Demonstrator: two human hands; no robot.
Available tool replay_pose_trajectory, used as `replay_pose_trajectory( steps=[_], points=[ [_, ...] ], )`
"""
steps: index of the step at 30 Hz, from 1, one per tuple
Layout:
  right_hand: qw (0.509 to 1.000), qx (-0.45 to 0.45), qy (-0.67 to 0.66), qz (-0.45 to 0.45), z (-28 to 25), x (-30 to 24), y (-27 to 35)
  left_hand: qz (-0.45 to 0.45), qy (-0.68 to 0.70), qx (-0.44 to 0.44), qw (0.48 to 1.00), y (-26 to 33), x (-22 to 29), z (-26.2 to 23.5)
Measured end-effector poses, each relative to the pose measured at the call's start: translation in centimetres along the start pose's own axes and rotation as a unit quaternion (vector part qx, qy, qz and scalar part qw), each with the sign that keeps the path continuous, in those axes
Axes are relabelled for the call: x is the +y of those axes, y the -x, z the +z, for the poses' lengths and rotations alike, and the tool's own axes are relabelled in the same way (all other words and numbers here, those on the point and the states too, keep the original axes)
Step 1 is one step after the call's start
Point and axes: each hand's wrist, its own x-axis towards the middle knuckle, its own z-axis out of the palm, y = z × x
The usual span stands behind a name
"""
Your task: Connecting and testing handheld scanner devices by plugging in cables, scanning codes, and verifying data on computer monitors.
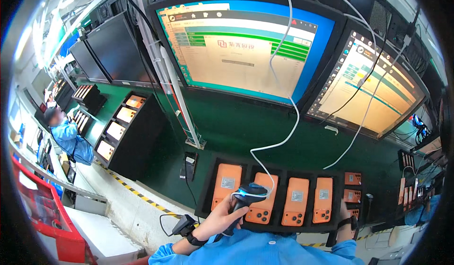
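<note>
Your left forearm [186,247] slants up and to the right, carrying your left hand [221,221] to the front edge of the black tray [337,189], near its left corner. Its fingers curl in a closed grip, thumb pointing right. Your right forearm [345,235] rises nearly straight to your right hand [344,210], beside the tray's right edge; those fingers are unclear.

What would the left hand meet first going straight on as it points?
Probably the second orange phone from the left in the black tray, with the handheld scanner in the left hand leading; the height above it is unclear.
</note>
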Motion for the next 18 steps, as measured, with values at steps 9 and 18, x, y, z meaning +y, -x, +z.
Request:
replay_pose_trajectory(
  steps=[9,18],
  points=[
    [0.967,-0.006,-0.092,-0.238,7.0,-8.2,1.0,0.024,-0.021,-0.021,0.999,-1.3,1.0,0.0],
    [0.831,-0.122,0.352,-0.413,17.8,-8.6,4.5,0.162,-0.324,0.242,0.9,-0.3,4.2,-6.7]
  ],
)
